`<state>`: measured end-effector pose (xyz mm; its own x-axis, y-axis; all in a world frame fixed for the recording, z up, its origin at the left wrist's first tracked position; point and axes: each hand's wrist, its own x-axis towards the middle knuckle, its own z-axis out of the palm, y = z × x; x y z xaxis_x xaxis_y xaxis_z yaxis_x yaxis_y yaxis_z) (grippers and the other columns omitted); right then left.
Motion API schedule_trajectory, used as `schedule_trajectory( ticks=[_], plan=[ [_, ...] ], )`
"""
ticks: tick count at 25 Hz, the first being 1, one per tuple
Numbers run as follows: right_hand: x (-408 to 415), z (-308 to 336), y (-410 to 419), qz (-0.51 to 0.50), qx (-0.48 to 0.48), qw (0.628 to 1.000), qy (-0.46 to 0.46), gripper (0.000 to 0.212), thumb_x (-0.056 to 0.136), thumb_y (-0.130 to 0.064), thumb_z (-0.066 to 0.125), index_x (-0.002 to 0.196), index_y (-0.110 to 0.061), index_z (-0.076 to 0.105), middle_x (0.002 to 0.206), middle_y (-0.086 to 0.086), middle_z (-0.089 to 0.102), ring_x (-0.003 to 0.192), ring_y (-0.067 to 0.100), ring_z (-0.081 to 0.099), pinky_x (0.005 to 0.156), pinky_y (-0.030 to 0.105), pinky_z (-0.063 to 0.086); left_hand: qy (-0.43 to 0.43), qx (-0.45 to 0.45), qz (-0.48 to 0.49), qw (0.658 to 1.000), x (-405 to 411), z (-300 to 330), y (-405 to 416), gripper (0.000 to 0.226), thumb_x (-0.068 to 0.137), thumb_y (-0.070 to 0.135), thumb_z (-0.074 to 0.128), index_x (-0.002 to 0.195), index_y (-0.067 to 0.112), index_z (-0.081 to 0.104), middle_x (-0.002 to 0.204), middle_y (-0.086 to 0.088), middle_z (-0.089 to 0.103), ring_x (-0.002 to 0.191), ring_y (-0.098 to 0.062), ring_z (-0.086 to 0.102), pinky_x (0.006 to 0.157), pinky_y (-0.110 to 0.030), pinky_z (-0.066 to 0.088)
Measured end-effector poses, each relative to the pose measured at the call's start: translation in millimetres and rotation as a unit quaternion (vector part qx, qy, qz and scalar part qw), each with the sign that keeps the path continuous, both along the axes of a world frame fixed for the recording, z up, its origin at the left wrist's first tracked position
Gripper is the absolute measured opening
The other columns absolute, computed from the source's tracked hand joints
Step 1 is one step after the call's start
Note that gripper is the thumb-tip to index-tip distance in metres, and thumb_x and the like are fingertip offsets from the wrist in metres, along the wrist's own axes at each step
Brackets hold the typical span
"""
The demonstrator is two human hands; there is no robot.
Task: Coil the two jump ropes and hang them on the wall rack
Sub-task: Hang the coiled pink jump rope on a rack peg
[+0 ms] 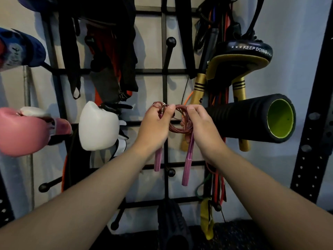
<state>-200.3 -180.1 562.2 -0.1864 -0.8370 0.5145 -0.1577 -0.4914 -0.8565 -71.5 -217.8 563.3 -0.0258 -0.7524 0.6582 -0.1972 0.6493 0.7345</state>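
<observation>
Two bare forearms reach forward and up from the lower corners of the view. The left hand (154, 121) has its fingers curled round the left side of a coiled jump rope (180, 121), thumb pressed near a small metal clip (163, 106) at the top of the coil. The right hand (201, 123) grips the coil's right side, fingers wrapped behind it and thumb on top. The coil is held between both hands, directly in front of the black wall rack (164, 73). Two pink handles (188, 159) hang down from the coil, below the hands. Whether the coil sits on a peg cannot be told. On the rack: a white boxing glove (98, 127) and a pink boxing glove (21, 132) to the left, a black foam roller (252, 118) to the right, gold handles (198, 91) and resistance bands (219, 184) behind it. A bare peg (170, 49) stands above the coil.
</observation>
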Motion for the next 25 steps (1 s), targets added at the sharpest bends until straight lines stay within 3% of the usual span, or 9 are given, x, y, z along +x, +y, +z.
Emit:
schedule_trajectory(
  ticks=[2,5,9,12,17,19,21,23,25],
  plan=[
    [-5,3,-31,-0.009,-0.005,1.0,-0.001,0.031,0.11,-0.034,0.039,0.117,-0.011,0.059,0.083,0.002,0.058,0.076,0.016,0.056,0.062,0.028,0.046,-0.015,-0.005,-0.005,1.0,0,11,-30,0.03,0.101,0.036,0.062,0.103,0.008,0.073,0.094,-0.005,0.078,0.087,-0.018,0.075,0.084,-0.036,0.06],
    [-12,5,-80,-0.019,-0.022,0.999,0.025,0.031,0.11,-0.035,0.037,0.115,-0.013,0.057,0.09,0.005,0.059,0.083,0.016,0.056,0.074,0.032,0.045,-0.014,-0.005,0.009,1.0,-2,20,-73,0.022,0.099,0.028,0.068,0.101,0.008,0.076,0.091,-0.007,0.08,0.084,-0.016,0.077,0.071,-0.02,0.059],
    [-14,-5,-134,-0.021,-0.024,0.998,0.059,0.028,0.11,-0.041,0.033,0.112,-0.023,0.055,0.095,0.001,0.065,0.088,0.015,0.062,0.072,0.03,0.046,-0.048,-0.05,0.1,0.993,-7,5,-120,0.022,0.098,0.031,0.068,0.093,0.012,0.078,0.084,0.001,0.078,0.079,-0.009,0.073,0.067,-0.013,0.051],
    [-11,-16,-162,-0.03,-0.041,0.996,0.066,0.028,0.11,-0.042,0.032,0.112,-0.024,0.053,0.106,0.006,0.068,0.099,0.02,0.066,0.084,0.039,0.054,-0.022,-0.071,0.12,0.99,-12,-8,-142,0.02,0.098,0.029,0.068,0.086,0.015,0.076,0.08,0.005,0.076,0.077,-0.006,0.072,0.064,-0.009,0.048],
    [-13,-21,-194,-0.022,-0.052,0.998,0.04,0.03,0.11,-0.043,0.032,0.111,-0.022,0.054,0.105,0.006,0.069,0.101,0.021,0.066,0.09,0.042,0.054,0.046,-0.087,0.119,0.988,-23,-21,-163,0.023,0.098,0.035,0.067,0.087,0.017,0.075,0.08,0.002,0.077,0.078,-0.014,0.074,0.076,-0.035,0.059],
    [-13,-24,-204,0.007,-0.04,0.999,0.019,0.029,0.109,-0.042,0.035,0.112,-0.023,0.055,0.108,0.006,0.07,0.105,0.023,0.068,0.094,0.044,0.056,0.111,-0.039,0.087,0.989,-26,-28,-171,0.025,0.094,0.041,0.069,0.084,0.019,0.076,0.079,0.0,0.078,0.077,-0.019,0.076,0.075,-0.043,0.063],
    [-14,-27,-211,0.03,-0.012,0.999,0.001,0.028,0.11,-0.037,0.037,0.116,-0.017,0.056,0.109,0.007,0.069,0.105,0.022,0.066,0.089,0.038,0.056,0.177,0.022,0.056,0.982,-25,-39,-186,0.029,0.088,0.046,0.073,0.08,0.019,0.077,0.08,-0.005,0.079,0.081,-0.031,0.077,0.074,-0.057,0.063],
    [-17,-33,-216,0.054,0.023,0.998,-0.024,0.028,0.111,-0.03,0.038,0.119,-0.011,0.057,0.111,0.009,0.067,0.104,0.021,0.064,0.082,0.029,0.052,0.207,0.057,0.017,0.977,-27,-50,-195,0.026,0.089,0.042,0.073,0.082,0.018,0.079,0.085,-0.007,0.079,0.089,-0.036,0.077,0.081,-0.061,0.061],
    [-22,-39,-223,0.074,0.041,0.995,-0.057,0.026,0.11,-0.029,0.041,0.116,-0.015,0.062,0.119,0.015,0.068,0.113,0.027,0.065,0.094,0.036,0.053,0.191,0.069,-0.012,0.979,-30,-56,-200,0.024,0.096,0.037,0.067,0.09,0.018,0.08,0.093,-0.008,0.08,0.097,-0.033,0.076,0.091,-0.058,0.059]
  ],
)
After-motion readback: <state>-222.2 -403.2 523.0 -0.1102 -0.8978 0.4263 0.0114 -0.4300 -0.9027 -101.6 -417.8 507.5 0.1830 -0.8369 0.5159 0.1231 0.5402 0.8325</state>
